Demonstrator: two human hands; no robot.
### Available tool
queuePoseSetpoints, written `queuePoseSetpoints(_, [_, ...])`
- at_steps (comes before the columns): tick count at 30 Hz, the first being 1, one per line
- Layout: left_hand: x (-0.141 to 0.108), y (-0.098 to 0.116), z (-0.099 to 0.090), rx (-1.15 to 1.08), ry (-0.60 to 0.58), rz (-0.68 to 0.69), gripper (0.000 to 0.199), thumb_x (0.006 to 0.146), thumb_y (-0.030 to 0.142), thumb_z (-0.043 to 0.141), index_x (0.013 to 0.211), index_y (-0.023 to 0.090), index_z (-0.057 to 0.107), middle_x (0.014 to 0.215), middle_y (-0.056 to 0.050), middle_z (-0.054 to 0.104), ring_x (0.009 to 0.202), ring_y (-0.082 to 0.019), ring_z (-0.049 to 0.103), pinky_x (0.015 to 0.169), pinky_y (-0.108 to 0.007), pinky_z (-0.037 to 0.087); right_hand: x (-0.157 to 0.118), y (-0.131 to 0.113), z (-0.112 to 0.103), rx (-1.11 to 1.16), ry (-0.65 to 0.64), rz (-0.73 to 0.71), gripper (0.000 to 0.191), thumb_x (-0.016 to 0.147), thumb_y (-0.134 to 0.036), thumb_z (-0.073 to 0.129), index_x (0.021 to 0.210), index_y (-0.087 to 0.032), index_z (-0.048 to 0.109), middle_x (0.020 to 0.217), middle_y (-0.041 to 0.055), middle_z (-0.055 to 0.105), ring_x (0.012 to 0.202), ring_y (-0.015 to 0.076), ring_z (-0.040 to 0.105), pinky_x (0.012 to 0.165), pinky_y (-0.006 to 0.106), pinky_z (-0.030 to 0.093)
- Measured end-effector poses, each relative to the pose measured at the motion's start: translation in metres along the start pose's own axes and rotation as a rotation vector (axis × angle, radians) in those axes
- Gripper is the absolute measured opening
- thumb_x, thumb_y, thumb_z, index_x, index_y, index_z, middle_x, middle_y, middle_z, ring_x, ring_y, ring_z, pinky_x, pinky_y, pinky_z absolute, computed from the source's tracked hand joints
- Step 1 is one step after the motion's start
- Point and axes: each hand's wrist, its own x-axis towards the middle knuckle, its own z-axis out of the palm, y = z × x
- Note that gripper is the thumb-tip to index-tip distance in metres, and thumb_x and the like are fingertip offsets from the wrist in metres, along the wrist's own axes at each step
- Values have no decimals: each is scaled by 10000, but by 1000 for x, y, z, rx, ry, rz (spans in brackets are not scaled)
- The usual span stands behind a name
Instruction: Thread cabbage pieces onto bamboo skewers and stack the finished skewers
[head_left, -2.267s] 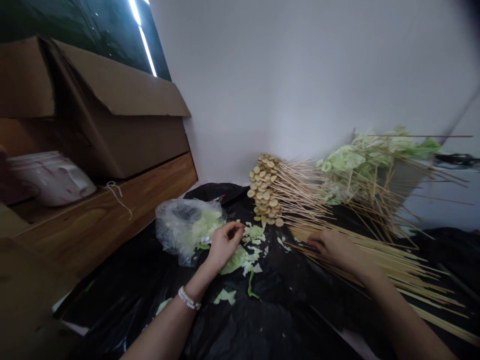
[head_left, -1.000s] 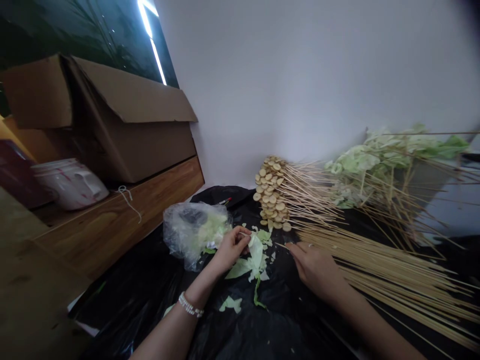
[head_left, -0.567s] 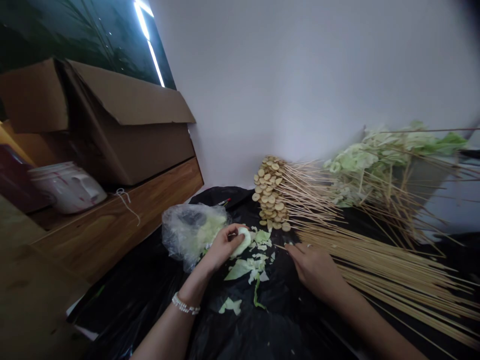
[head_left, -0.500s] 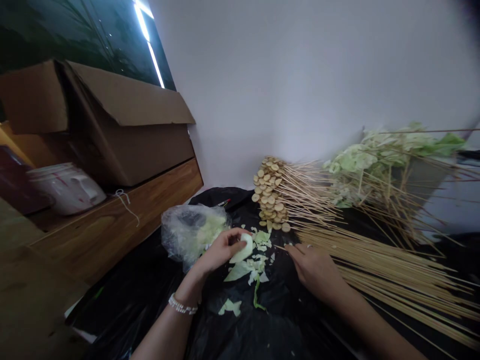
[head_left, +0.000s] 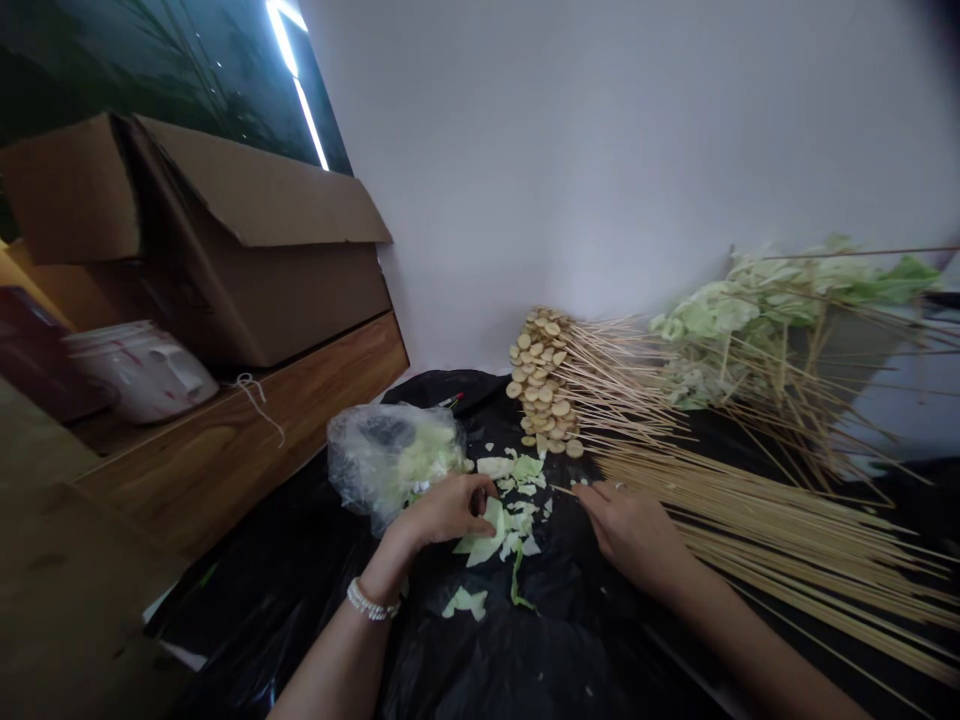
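Note:
My left hand (head_left: pixel 454 510) is at the torn cabbage pieces, thumb and fingers apart in a curve. Its fingertips are over a pale green cabbage leaf (head_left: pixel 482 545); whether they touch it is hard to tell. Other cabbage scraps (head_left: pixel 523 470) lie just beyond, with a thin green strip (head_left: pixel 517 580) nearer me. My right hand (head_left: pixel 626 525) pinches a bamboo skewer (head_left: pixel 564 490), its bare tip pointing left toward the scraps. The rest of that skewer is hidden by the hand. A clear plastic bag (head_left: pixel 367 460) holding cabbage sits left of the scraps.
Potato slice skewers (head_left: pixel 544 380) are stacked against the wall. Many loose bamboo skewers (head_left: pixel 787 550) lie under and beyond my right arm. Cabbage skewers (head_left: pixel 720 315) stand in a grey container at right. A cardboard box (head_left: pixel 300 300) and white jug (head_left: pixel 142 375) are on the wooden ledge.
My left hand has let go of the cabbage piece it held and moved slightly down to the leaf below. A pale piece now lies among the far scraps. My right hand has barely moved.

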Motion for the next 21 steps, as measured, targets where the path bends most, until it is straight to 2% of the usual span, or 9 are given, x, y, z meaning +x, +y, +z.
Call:
queuePoseSetpoints(2, [0,0,2,11,6,-39,424,587,348,741,975,204,649,723,19,630,625,-146,555,544,-226,345,1,-1,-1,2,-24,10,281,873,-91,430,1050,-205,617,879,33,648,792,176,591,630,274,337])
queuePoseSetpoints(5, [0,-1,4,27,1,-63,321,593,339,729,867,193,648,674,26,610,603,-139,536,528,-224,317,1,-2,-2,3,-49,21,261,879,-98,429,1020,-210,618,868,31,649,777,168,590,617,265,328])
queuePoseSetpoints(8, [1,-2,2,34,2,-36,194,613,312,704,729,179,624,621,42,547,580,-115,476,519,-219,290,2,-3,-3,3,-62,21,249,884,-99,427,1002,-206,619,875,33,653,791,163,591,624,256,331])
queuePoseSetpoints(11, [-1,0,-4,-40,34,16,170,643,300,690,688,167,594,618,48,506,582,-99,436,534,-216,300,2,-3,-4,7,-56,17,243,887,-106,427,993,-201,624,880,36,653,821,172,596,633,259,343])
queuePoseSetpoints(14, [-2,6,-9,-205,116,61,193,686,325,675,703,164,570,645,43,511,605,-95,446,555,-212,330,1,-1,-3,7,-43,29,256,898,-119,411,1001,-201,631,874,36,655,812,180,604,638,269,362])
queuePoseSetpoints(16, [0,12,-8,-373,174,26,246,696,371,681,715,170,540,628,49,510,588,-90,457,546,-208,347,0,0,-1,17,-19,41,283,908,-134,393,1047,-205,629,879,39,662,798,180,614,633,271,379])
queuePoseSetpoints(18, [4,18,-2,-569,244,-30,324,669,420,715,719,177,507,618,53,526,559,-83,473,536,-204,375,0,1,0,41,36,55,330,916,-146,378,1155,-203,599,926,50,675,797,176,628,632,271,404])
queuePoseSetpoints(21, [11,25,13,-847,347,-72,437,589,437,788,829,185,523,726,31,605,584,-86,531,569,-219,453,-1,-1,1,90,170,76,401,941,-178,349,1307,-183,512,1016,78,689,799,166,648,671,269,450])
